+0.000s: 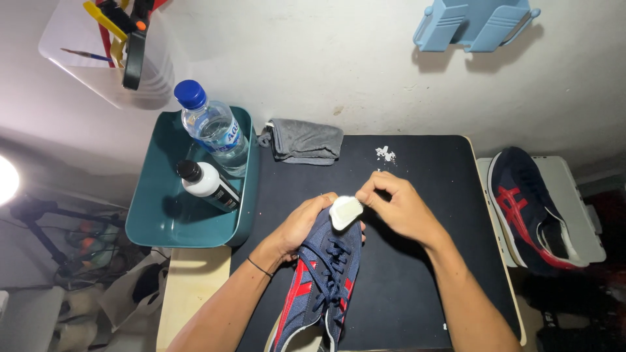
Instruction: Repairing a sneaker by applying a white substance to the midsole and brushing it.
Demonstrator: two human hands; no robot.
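A navy sneaker (323,277) with red stripes and dark laces lies toe away from me on the black mat (417,261). My left hand (301,225) grips its toe end from the left. My right hand (398,205) pinches a small white block (345,212), like an eraser or sponge, and presses it against the toe of the shoe. A thin dark band circles my left wrist.
A teal tray (163,221) at the left holds a clear water bottle (212,127) with a blue cap and a white bottle (208,184) with a black cap. A grey cloth (305,140) and white crumbs (385,154) lie at the mat's far edge. The matching sneaker (531,212) rests on a pale stand at the right.
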